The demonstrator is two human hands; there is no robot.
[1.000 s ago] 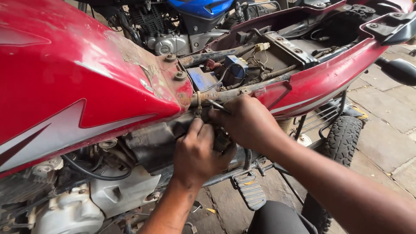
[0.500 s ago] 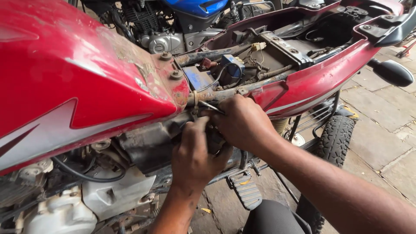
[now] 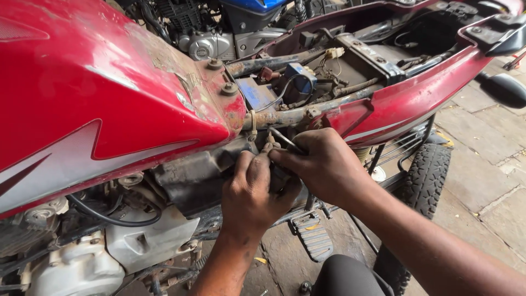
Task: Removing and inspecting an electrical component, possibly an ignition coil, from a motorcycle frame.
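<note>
Head view, left hand: We are pressing our left hand (image 3: 253, 192) against the dark side cover (image 3: 192, 175) just under the red fuel tank (image 3: 98, 93), fingers curled narrow around a small part we cannot make out; it seems to be steadying that spot so the other hand can work.

Head view, right hand: We are bringing our right hand (image 3: 323, 164) in from the right, fingertips pinched tight on a thin metal piece (image 3: 285, 141) that is poking up toward the rusty frame tube (image 3: 290, 116). Whether it is a tool or a wire end, we cannot tell.

Head view, where the work is: Both hands are touching each other at the gap between the tank's rear tip and the red side panel (image 3: 394, 104), right below the frame tube.

Head view, the bike: The seat is off, so the blue battery (image 3: 257, 94), the wiring and the tray are lying open above our hands.

Head view, below: A footrest (image 3: 312, 237) is sitting under our wrists, the rear tyre (image 3: 422, 175) is standing to the right on the paved floor (image 3: 493, 164), and the engine (image 3: 71, 263) is showing lower left.

Head view, behind: A second bike with a blue tank (image 3: 252, 5) is standing beyond.
</note>
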